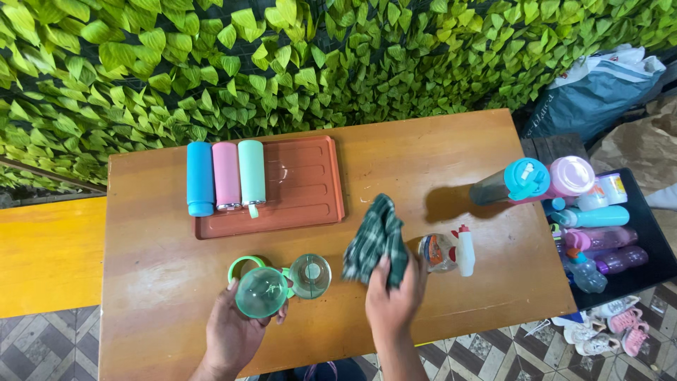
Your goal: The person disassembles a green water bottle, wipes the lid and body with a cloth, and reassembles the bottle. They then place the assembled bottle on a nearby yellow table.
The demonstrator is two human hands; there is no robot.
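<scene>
- While the left hand (pixel 233 331) wraps its fingers around a clear green bottle (pixel 261 291) at the near edge of the tabletop (pixel 423 148), the right hand (pixel 392 300) is closed on a checked green cloth (pixel 376 241).
- The bottle's open mouth faces the camera; a green loop cap (pixel 244 264) hangs just behind it.
- A second clear bottle (pixel 310 276) stands just right of the first, seemingly touching it, between the two hands.
- The cloth is lifted from one corner and hangs bunched above the wood, just left of a spray bottle (pixel 446 252).
- The spray bottle lies on its side, white nozzle to the right, close to the right hand.
- A brown tray (pixel 310 183) sits further back, left of centre.
- Three bottles lie side by side on the tray's left part: blue (pixel 199 178), pink (pixel 226 175) and mint (pixel 252 172).
- At the right edge stand two taller bottles, one with a teal lid (pixel 513 183), one with a pink lid (pixel 568 176), touching each other.
- Beyond the right edge, a dark crate (pixel 652 240) holds more coloured bottles.
- A leafy green wall (pixel 282 63) runs behind.
</scene>
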